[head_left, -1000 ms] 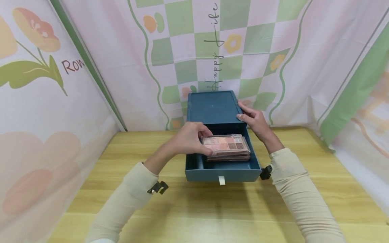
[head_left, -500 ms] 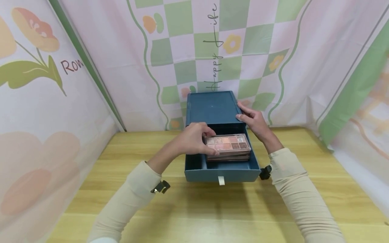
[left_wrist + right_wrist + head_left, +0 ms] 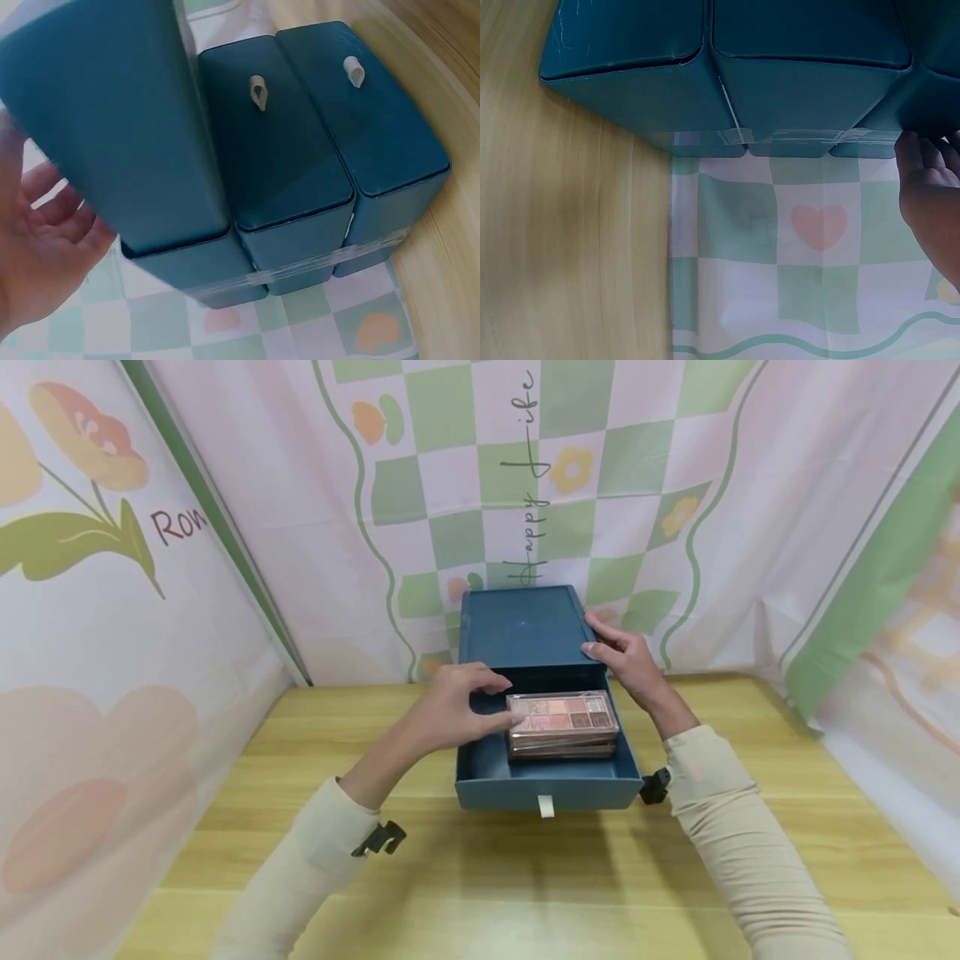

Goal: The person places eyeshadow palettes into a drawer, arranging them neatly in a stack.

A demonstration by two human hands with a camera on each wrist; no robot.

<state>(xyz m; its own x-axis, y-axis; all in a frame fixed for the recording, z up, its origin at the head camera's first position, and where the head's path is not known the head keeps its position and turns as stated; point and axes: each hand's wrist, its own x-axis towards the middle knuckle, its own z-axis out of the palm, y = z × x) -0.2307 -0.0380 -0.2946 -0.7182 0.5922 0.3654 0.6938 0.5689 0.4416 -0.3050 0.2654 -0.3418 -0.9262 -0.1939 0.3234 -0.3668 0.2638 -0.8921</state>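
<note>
A stack of clear-lidded eyeshadow palettes [image 3: 566, 714] lies in the right part of a pulled-out blue drawer [image 3: 506, 793]. My left hand [image 3: 459, 706] hovers over the drawer's left part, thumb and fingers spread apart, with the thumb tip right at the top palette's left edge. The left wrist view shows that hand [image 3: 45, 247] beside the drawer's outer wall. Fingers nearly straight, my right hand [image 3: 633, 667] rests against the right side of the blue drawer cabinet [image 3: 522, 625], its thumb at the top edge. The right wrist view shows these fingertips touching the cabinet's side.
Two more drawers [image 3: 281, 142] with pale pull loops sit below the pulled-out one, and clear tape [image 3: 300, 262] runs across the cabinet's side. The cabinet stands at the back of a wooden table [image 3: 360, 893], against a printed curtain [image 3: 517, 468].
The top palette has slid slightly right, more squarely over the stack. My left hand, earlier around its left end, has drawn back to the left. My right hand has stayed in place.
</note>
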